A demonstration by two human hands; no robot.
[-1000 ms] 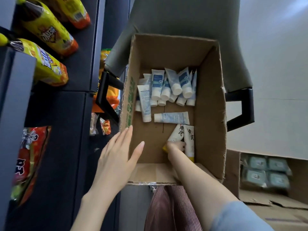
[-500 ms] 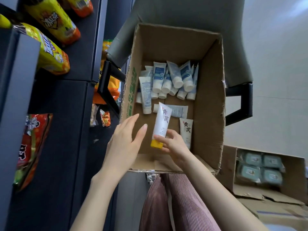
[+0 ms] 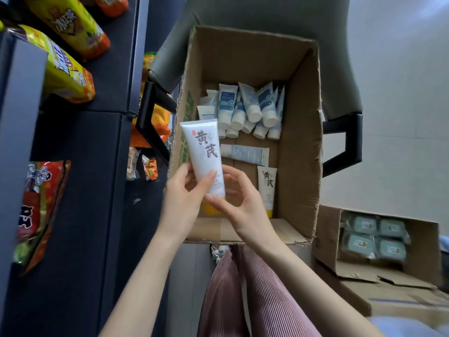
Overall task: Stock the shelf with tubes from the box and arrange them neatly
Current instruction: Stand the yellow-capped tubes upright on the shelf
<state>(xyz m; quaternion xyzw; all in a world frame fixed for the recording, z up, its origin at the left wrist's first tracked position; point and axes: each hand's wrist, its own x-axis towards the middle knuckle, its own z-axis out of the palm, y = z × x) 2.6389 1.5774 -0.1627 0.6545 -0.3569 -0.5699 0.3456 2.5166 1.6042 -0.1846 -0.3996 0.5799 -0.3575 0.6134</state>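
Observation:
A white tube with a yellow cap and black characters (image 3: 203, 152) is held upright over the near left corner of the open cardboard box (image 3: 303, 147). My left hand (image 3: 187, 200) grips its lower body with the thumb across the front. My right hand (image 3: 239, 200) pinches it near the cap end. A second matching tube (image 3: 267, 188) lies in the box by the near right wall. One pale tube (image 3: 245, 154) lies crosswise mid-box. Several white and blue tubes (image 3: 250, 110) are piled at the far end. The dark shelf (image 3: 80, 190) stands at my left.
Yellow and orange snack bags (image 3: 65, 66) and a red bag (image 3: 36, 207) hang off the shelf at left. The box rests on a grey chair with black arms (image 3: 347, 147). A second open carton with green packs (image 3: 376, 237) sits lower right. Striped trousers (image 3: 255, 295) show below.
My right hand lifted the yellow-capped tube out of the box bottom and raised it. My left hand came off the box edge and closed around the tube.

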